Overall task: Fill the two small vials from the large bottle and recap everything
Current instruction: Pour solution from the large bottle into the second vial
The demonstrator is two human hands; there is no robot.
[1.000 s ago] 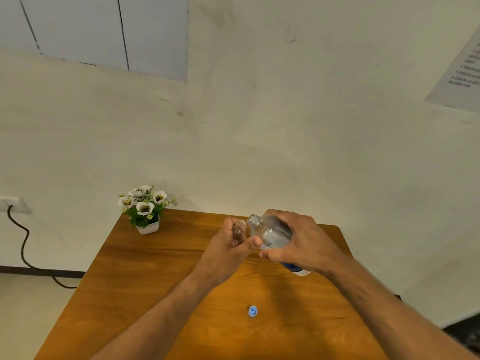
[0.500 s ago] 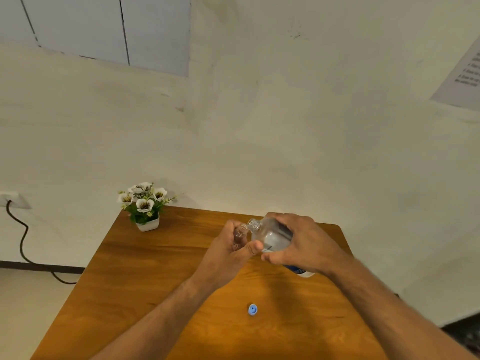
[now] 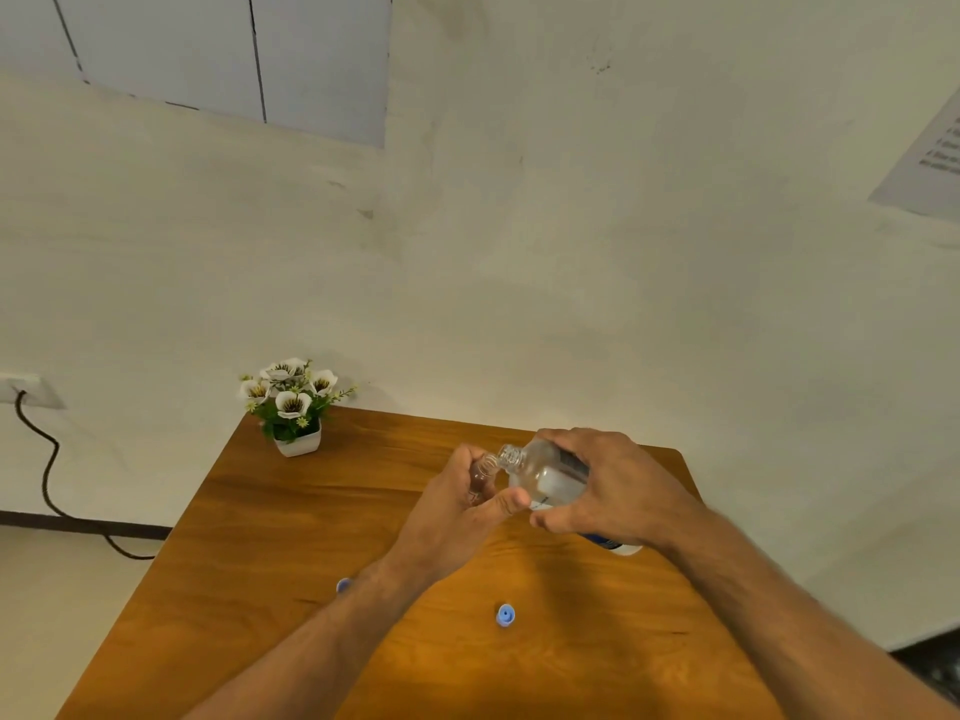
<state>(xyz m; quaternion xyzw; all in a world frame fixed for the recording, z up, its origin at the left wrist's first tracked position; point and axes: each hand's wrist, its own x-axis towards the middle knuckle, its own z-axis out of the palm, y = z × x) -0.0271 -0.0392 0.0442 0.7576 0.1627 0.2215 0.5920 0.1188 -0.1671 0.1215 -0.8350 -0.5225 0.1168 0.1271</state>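
Note:
My right hand (image 3: 615, 491) grips the large clear bottle (image 3: 545, 472), uncapped and tipped to the left above the wooden table (image 3: 291, 527). Its open neck touches the mouth of a small clear vial (image 3: 482, 472) that my left hand (image 3: 457, 511) holds upright between fingers and thumb. A blue cap (image 3: 505, 614) lies on the table near the front, between my forearms. Another blue cap (image 3: 343, 585) peeks out beside my left forearm, partly hidden. A second vial is not visible.
A small white pot of white flowers (image 3: 293, 407) stands at the table's far left corner. A black cable (image 3: 47, 475) hangs from a wall socket at the left. The wall runs right behind the table.
The bottle has tilted a little further towards the vial, neck now at its mouth. The view shifted slightly, and a second blue cap shows beside my left forearm.

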